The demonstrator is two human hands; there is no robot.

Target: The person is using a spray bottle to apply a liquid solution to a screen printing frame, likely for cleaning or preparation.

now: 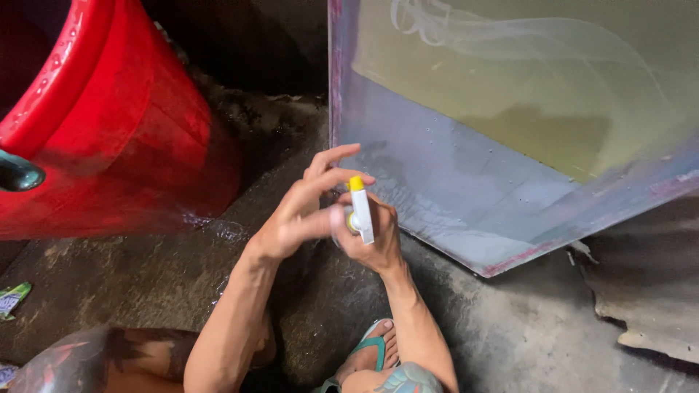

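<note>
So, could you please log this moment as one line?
right hand: holds spray bottle | left hand: on bottle top | framed screen: leaning ahead | red tub: left | floor: wet

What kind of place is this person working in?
Probably a rough outdoor or backyard wash area: wet concrete floor, a big red tub, and a framed screen leaning by the hands' spray bottle.
</note>
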